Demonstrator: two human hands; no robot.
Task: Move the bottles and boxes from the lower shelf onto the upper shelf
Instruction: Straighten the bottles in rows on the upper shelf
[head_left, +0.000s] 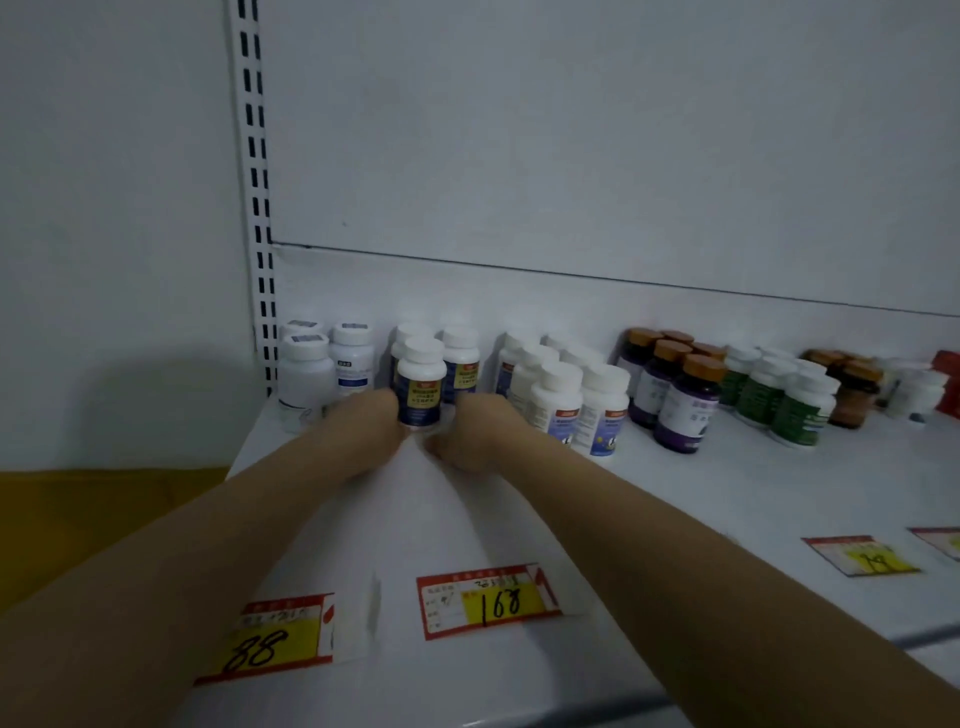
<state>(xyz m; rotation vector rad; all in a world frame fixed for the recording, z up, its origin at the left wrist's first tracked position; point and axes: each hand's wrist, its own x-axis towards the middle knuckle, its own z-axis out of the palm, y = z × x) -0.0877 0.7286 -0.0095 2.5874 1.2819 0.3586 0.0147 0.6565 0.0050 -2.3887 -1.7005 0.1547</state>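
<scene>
A: Where does the bottle sit relative to the hands?
B: Dead between them. Left hand is against its left side and right hand against its right, both low at the base. Neither is nearer. It stands upright on the shelf, toward the back-left corner, just in front of the matching bottles.
A: Grip?
B: The hands are close together with the bottle sandwiched between them. Fingertips are hidden, so I can't tell if they wrap round it.
A: Look?
B: White cap, white body, dark blue label with a yellow band. Print is too blurred to read.
</scene>
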